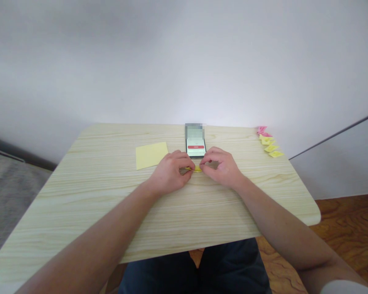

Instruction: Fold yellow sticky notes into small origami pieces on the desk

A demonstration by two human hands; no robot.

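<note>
A small folded piece of yellow paper (197, 168) is held between my two hands, just in front of the phone. My left hand (173, 171) pinches its left end, the fingers closed and partly covering it. At its right end my right hand (221, 167) pinches it between thumb and fingertips. Most of the folded shape is hidden by the fingers. To the left of my left hand lies a flat sheet of yellow paper (150, 156), its right corner close to the knuckles.
A phone (195, 152) with a lit screen lies at the table's back edge, by the wall (184, 61). On the right of the pale wooden table (88, 196) sit several folded yellow paper pieces (266, 141) and a pink folded paper piece (263, 130).
</note>
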